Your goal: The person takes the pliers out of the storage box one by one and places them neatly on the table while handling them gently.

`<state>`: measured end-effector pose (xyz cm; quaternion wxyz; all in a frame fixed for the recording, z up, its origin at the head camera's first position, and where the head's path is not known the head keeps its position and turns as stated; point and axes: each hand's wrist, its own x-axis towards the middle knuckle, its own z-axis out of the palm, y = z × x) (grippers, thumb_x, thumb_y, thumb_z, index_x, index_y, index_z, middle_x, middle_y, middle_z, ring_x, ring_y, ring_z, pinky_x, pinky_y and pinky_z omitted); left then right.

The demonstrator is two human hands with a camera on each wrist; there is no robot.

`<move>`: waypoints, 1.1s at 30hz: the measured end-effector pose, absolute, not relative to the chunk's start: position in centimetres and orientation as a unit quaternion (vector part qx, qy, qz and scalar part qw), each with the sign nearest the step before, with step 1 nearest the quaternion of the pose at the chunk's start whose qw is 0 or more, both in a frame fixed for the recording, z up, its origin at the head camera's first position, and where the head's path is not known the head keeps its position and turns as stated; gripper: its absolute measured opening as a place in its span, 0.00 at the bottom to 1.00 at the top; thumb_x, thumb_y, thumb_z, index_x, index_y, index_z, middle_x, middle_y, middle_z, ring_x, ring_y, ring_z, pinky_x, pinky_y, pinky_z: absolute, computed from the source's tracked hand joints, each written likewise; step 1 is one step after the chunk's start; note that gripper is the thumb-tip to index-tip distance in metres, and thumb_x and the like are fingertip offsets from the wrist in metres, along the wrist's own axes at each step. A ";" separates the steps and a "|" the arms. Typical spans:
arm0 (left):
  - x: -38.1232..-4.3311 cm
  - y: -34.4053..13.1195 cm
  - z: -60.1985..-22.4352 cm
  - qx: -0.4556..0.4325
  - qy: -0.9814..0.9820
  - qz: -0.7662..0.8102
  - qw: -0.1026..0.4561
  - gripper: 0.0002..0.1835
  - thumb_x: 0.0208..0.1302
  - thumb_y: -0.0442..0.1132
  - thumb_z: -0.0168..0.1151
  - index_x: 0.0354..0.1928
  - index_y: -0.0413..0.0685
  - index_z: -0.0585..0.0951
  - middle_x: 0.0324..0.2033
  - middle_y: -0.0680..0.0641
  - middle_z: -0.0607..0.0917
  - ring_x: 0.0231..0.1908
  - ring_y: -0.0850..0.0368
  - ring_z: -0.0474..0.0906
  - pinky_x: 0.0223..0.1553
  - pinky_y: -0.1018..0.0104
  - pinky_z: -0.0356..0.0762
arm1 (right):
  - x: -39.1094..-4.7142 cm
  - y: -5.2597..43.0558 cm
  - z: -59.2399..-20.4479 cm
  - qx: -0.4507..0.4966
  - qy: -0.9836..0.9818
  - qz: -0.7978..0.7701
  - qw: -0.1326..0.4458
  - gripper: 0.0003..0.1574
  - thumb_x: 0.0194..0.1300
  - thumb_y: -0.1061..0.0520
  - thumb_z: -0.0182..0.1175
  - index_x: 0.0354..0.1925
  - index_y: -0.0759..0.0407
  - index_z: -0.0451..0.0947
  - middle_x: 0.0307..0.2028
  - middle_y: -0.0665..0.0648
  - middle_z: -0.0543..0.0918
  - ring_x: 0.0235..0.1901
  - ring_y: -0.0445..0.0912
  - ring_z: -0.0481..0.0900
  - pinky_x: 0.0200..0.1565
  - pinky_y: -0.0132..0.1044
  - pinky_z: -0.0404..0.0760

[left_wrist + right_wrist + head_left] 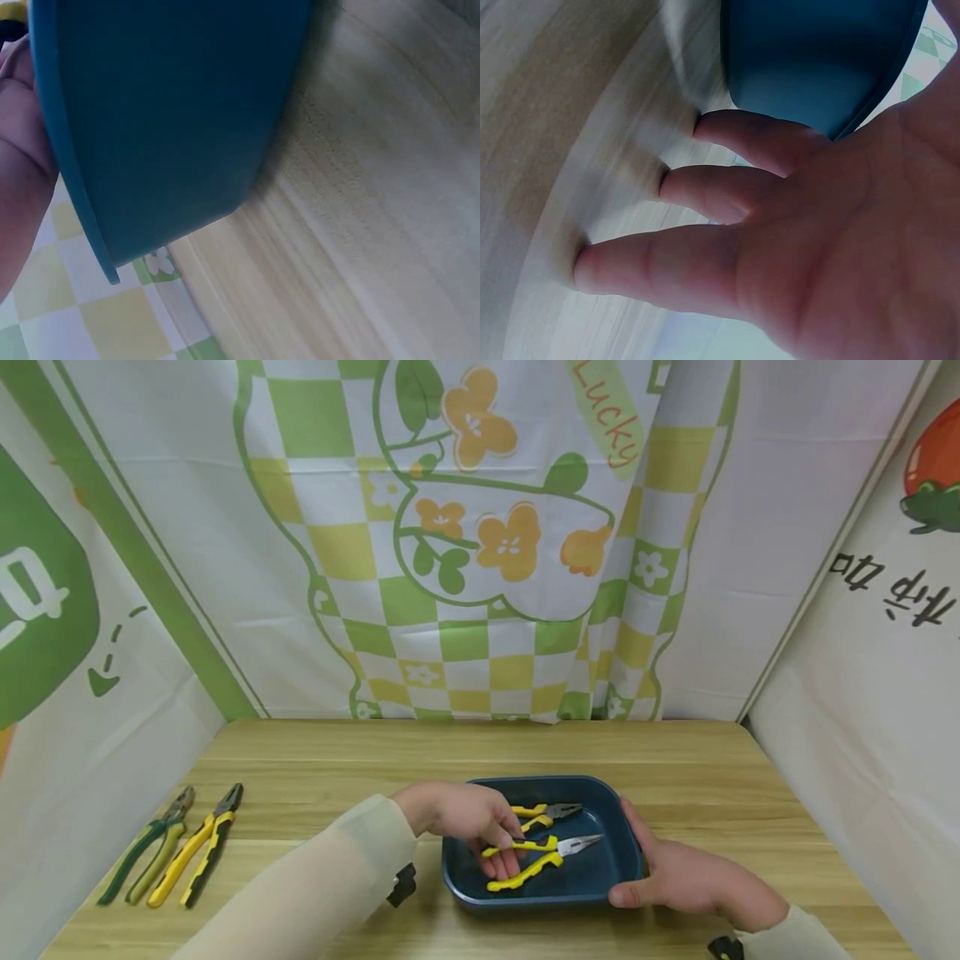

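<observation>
A dark blue rectangular tray stands on the wooden table. My left hand reaches over its left side and pinches a handle of the yellow-handled long-nose pliers, thumb above and fingers below; their handles are spread and their tip points right. Behind them in the tray lies a second pair of yellow-handled pliers, partly hidden by that hand. My right hand rests against the tray's right end, thumb by the front corner. In the right wrist view, three straight, spread fingers meet the table beside the tray.
On the table's left side lie green-handled pliers and, next to them, yellow-and-black pliers. Behind the table hangs a checked, flowered curtain, with printed white cloth walls on both sides.
</observation>
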<state>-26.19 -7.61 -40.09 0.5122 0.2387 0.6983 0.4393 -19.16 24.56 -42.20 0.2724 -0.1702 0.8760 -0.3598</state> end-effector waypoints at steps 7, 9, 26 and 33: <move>-25.7 -8.5 -39.9 0.232 0.673 0.517 0.476 0.15 0.77 0.27 0.46 0.56 0.23 0.75 0.41 0.35 0.85 0.38 0.49 0.84 0.45 0.54 0.83 | -19.1 24.6 -42.2 -0.165 0.881 -0.355 0.265 0.79 0.61 0.40 0.70 0.76 0.62 0.19 0.54 0.70 0.79 0.54 0.57 0.77 0.59 0.60 0.68; -25.5 -8.6 -39.8 0.233 0.667 0.533 0.465 0.15 0.77 0.27 0.46 0.55 0.21 0.75 0.41 0.35 0.85 0.38 0.50 0.84 0.46 0.54 0.83 | -19.1 24.6 -42.2 -0.165 0.882 -0.353 0.264 0.79 0.61 0.40 0.70 0.76 0.62 0.19 0.54 0.70 0.79 0.55 0.57 0.76 0.59 0.60 0.68; -24.8 -10.4 -41.1 0.158 0.671 0.627 0.363 0.15 0.79 0.28 0.42 0.54 0.23 0.74 0.42 0.35 0.85 0.45 0.47 0.84 0.47 0.56 0.82 | -19.1 24.7 -42.4 -0.179 0.882 -0.350 0.261 0.78 0.62 0.41 0.70 0.76 0.62 0.18 0.50 0.69 0.82 0.52 0.56 0.78 0.58 0.59 0.70; -24.4 -11.7 -41.3 0.135 0.645 0.673 0.336 0.15 0.78 0.28 0.42 0.55 0.20 0.71 0.43 0.36 0.84 0.42 0.50 0.83 0.49 0.55 0.80 | -19.1 24.8 -42.3 -0.186 0.877 -0.353 0.266 0.78 0.63 0.41 0.69 0.75 0.63 0.17 0.48 0.66 0.83 0.50 0.55 0.80 0.57 0.59 0.71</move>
